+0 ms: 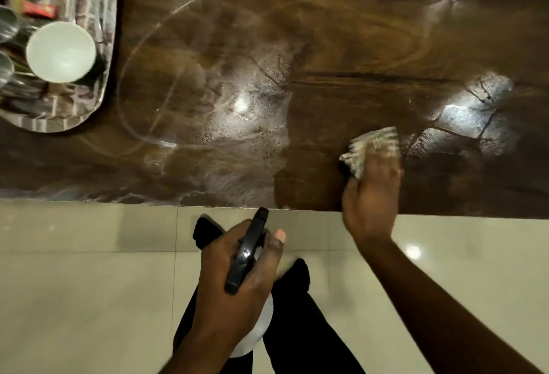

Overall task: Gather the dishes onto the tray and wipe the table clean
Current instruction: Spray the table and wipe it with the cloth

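Head view: the dishes look gathered, so the step in hand is the wipe. The right hand (371, 195) reaches over the near edge of the table (356, 32) at about 4 o'clock and presses a bunched cloth (371, 148) to the wood, fingers laid over it and thumb tucked at its near side. The fingertips are blurred. The left hand (234, 278) hangs off the table at 6 o'clock, wrapped closed around the black head of a spray bottle (248, 252), over the pale tiled floor (89, 284).

To do this well, I would keep the cloth flat under the palm and pull long, overlapping passes from its place toward 9 o'clock, through the wet patch (237, 106) at the centre, turning to a dry face once it smears. The strip beside the tray (110, 32) at 10 o'clock needs a pass too, without nudging it.

The cloth is pale and ribbed, crumpled to a wad. The table is dark, glossy wood grain; a milky film with curved streaks and dark specks covers its middle, while the part near the cloth looks drier. The tray carries a white bowl (61, 51), steel cups (7, 26) and blurred red-labelled items
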Demonstrator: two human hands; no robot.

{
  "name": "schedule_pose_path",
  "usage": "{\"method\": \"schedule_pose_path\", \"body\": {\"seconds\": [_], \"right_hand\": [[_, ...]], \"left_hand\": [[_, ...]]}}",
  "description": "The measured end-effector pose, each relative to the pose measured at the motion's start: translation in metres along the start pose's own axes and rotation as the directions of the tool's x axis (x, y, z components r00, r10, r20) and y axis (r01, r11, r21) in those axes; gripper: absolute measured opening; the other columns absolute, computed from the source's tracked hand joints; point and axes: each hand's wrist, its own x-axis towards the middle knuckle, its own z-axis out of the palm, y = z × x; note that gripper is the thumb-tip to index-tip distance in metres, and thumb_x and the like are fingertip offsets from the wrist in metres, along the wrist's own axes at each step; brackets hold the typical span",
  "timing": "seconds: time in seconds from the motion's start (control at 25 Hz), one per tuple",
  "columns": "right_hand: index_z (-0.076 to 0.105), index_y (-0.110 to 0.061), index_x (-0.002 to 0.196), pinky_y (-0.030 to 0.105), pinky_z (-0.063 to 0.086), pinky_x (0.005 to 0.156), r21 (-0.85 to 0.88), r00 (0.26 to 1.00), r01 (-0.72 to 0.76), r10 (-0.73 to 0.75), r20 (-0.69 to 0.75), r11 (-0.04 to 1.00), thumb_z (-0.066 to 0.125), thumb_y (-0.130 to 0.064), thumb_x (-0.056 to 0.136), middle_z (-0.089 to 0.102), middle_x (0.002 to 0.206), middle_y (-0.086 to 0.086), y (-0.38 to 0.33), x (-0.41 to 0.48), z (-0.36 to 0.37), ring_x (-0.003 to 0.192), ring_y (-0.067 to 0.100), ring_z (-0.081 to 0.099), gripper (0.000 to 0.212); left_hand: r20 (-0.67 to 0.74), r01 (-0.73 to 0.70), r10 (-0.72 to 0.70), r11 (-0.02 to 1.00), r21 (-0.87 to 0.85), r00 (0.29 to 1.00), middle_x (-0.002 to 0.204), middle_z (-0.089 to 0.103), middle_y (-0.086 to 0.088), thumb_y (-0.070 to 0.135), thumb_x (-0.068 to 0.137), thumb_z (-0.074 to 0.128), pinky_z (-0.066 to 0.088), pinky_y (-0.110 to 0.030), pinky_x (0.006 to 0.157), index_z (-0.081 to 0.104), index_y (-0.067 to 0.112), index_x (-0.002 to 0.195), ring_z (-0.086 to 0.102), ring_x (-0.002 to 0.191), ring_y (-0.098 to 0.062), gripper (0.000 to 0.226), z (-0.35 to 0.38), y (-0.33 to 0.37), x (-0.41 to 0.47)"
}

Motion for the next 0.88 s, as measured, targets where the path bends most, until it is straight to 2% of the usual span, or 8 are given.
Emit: {"method": "schedule_pose_path", "body": {"seconds": [0.12,0.24,0.32,0.44,0.56,0.64,0.76,0.88], "right_hand": [[0.033,-0.016,0.166,0.057,0.019,0.130,-0.005,0.899,0.383,-0.371,0.233,0.924,0.037,-0.038,0.101,0.029,0.174,0.011,-0.071,-0.048,0.032,0.162,0.037,0.020,0.068],[0.029,-0.027,0.167,0.047,0.013,0.134,0.089,0.518,0.793,-0.744,0.422,0.603,0.052,-0.041,0.104,0.021,0.177,-0.001,-0.098,-0.047,0.043,0.165,0.024,0.010,0.068],[0.036,-0.026,0.165,0.046,0.018,0.133,0.095,0.356,0.894,-0.824,0.441,0.437,0.056,-0.030,0.100,0.032,0.174,0.002,-0.081,-0.004,0.035,0.163,0.025,0.023,0.068],[0.039,-0.019,0.163,0.047,0.021,0.132,-0.032,0.662,0.717,-0.666,0.343,0.696,0.049,-0.024,0.094,0.037,0.170,0.010,-0.047,0.070,0.011,0.160,0.030,0.031,0.070],[0.034,-0.016,0.166,0.047,0.020,0.132,-0.018,0.978,0.173,-0.170,0.120,0.985,0.037,-0.027,0.091,0.031,0.173,0.013,-0.045,0.115,-0.006,0.161,0.034,0.025,0.076],[0.034,-0.015,0.166,0.046,0.018,0.133,0.043,1.000,0.008,-0.008,0.020,0.999,0.039,-0.027,0.092,0.031,0.173,0.013,-0.080,0.109,0.003,0.161,0.035,0.023,0.074],[0.032,-0.014,0.166,0.047,0.014,0.134,0.013,0.961,0.241,-0.241,0.137,0.970,0.040,-0.025,0.097,0.028,0.174,0.012,-0.138,0.050,0.028,0.162,0.035,0.021,0.071],[0.026,-0.003,0.166,0.044,0.003,0.134,0.185,0.656,0.490,-0.501,0.564,0.852,0.032,-0.034,0.108,0.017,0.176,0.019,-0.177,-0.013,0.035,0.164,0.032,0.009,0.066]], "left_hand": [[0.035,-0.009,0.010,1.000,-0.011,0.999,0.059,0.049,-0.019,0.005,0.097,0.073,0.039,-0.014,0.050,0.061,-0.011,0.078,0.046,0.045,-0.016,0.028,-0.015,0.008,0.011],[0.047,-0.021,0.022,1.000,-0.011,0.999,0.052,0.062,0.007,0.005,0.099,0.071,0.042,-0.007,0.051,0.068,0.011,0.073,0.057,0.045,0.001,0.026,-0.029,0.017,0.024],[0.048,-0.073,0.070,0.996,0.052,0.996,0.050,0.057,-0.001,0.021,0.099,0.076,0.038,-0.016,0.046,0.061,0.016,0.065,0.052,0.041,-0.011,0.038,-0.037,0.017,0.031],[-0.011,-0.076,0.076,0.997,0.032,0.997,0.053,0.042,-0.020,0.032,0.095,0.076,0.034,-0.020,0.045,0.052,-0.005,0.064,0.043,0.048,-0.036,0.053,-0.047,0.020,0.037],[0.026,-0.099,0.099,0.995,0.007,0.995,0.051,0.043,-0.015,0.026,0.095,0.072,0.036,-0.026,0.045,0.054,0.000,0.062,0.044,0.044,-0.028,0.046,-0.056,0.021,0.046],[0.055,-0.103,0.102,0.995,0.015,0.993,0.048,0.047,-0.006,0.023,0.097,0.074,0.039,-0.026,0.048,0.057,0.015,0.061,0.046,0.043,-0.014,0.041,-0.063,0.017,0.054],[0.076,-0.103,0.100,0.994,0.026,0.992,0.050,0.049,-0.002,0.023,0.098,0.078,0.040,-0.022,0.051,0.058,0.020,0.063,0.047,0.045,-0.016,0.041,-0.069,0.015,0.066],[0.059,-0.077,0.075,0.997,0.025,0.995,0.055,0.046,-0.013,0.037,0.095,0.080,0.042,-0.029,0.052,0.059,0.012,0.068,0.045,0.049,-0.030,0.042,-0.074,0.021,0.079]]}}
